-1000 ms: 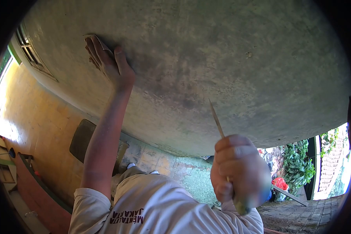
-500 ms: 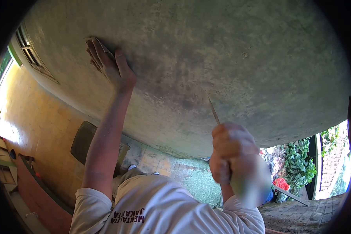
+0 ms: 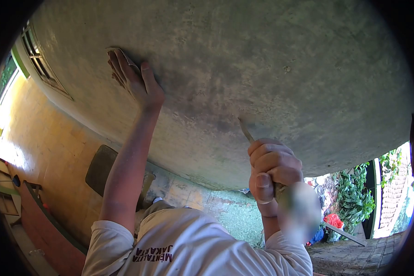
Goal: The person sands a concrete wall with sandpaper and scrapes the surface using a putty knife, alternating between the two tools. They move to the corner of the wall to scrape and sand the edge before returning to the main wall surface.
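Observation:
My left hand point(image 3: 135, 83) lies against the grey plastered wall point(image 3: 271, 55), fingers stretched out over a folded brown sheet of sandpaper point(image 3: 116, 77). The sheet's pale edge shows beyond the fingertips; most of it is hidden under the hand. Lower and to the right, my right hand point(image 3: 273, 168) is closed in a fist around the handle of a scraper. Its thin blade point(image 3: 246, 130), seen edge-on, slants up to the left, with the tip at the wall and slightly bent. A blurred pale patch below the fist covers whatever is there.
Behind my left arm is a dark chair-like seat point(image 3: 101, 170) on the tan tiled floor point(image 3: 73, 138). A reddish board point(image 3: 46, 225) stands at lower left, and a window point(image 3: 43, 64) at upper left. Leafy plants point(image 3: 356, 193) and a red bundle point(image 3: 333, 221) are at right.
The scraper's tip has shifted slightly left and down, and its blade now bends. My right hand is sharper and slightly lower. My left hand and the sandpaper sit slightly right and lower in view.

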`<state>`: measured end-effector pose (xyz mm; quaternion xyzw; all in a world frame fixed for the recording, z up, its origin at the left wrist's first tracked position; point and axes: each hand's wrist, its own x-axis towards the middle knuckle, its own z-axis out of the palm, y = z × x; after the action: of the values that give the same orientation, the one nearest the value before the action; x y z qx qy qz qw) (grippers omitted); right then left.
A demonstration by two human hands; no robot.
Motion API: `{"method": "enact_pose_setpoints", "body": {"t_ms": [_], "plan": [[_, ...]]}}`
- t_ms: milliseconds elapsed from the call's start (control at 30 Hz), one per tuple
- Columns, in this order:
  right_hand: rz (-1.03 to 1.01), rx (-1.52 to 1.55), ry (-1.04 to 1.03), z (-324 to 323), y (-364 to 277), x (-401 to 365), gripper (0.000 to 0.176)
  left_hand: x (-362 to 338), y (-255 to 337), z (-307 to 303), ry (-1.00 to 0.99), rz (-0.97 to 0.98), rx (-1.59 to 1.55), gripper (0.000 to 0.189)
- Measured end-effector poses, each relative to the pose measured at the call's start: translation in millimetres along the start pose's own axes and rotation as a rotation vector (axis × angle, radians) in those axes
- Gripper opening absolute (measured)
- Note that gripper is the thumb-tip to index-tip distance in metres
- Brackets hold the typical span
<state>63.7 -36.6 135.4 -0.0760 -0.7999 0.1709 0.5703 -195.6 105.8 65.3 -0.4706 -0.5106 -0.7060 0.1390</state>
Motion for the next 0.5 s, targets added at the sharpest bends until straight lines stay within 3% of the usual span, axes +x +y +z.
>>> {"method": "enact_pose_setpoints", "body": {"t_ms": [133, 233, 300, 400, 433, 500], "plan": [[-0.248, 0.016, -0.061, 2, -23, -4, 0.024, 0, -1, 0, 0.005, -0.004, -0.002, 0.074], [-0.165, -0.213, 0.017, 3, -13, -6, 0.024, -1, -1, 1, 0.006, 0.0, -0.022, 0.075], [-0.123, -0.049, -0.012, -2, -11, 0, 0.024, 0, -2, 1, 0.004, -0.021, -0.014, 0.075], [-0.278, 0.07, 0.027, -1, -26, -2, 0.026, -1, -2, 1, 0.001, -0.009, -0.028, 0.075], [-0.28, 0.07, 0.031, -2, -21, -2, 0.026, 0, -2, 0, 0.0, -0.005, -0.027, 0.075], [-0.037, -0.075, 0.005, -6, -8, 0, 0.026, -1, -1, 1, 0.003, -0.031, -0.018, 0.075]]}}
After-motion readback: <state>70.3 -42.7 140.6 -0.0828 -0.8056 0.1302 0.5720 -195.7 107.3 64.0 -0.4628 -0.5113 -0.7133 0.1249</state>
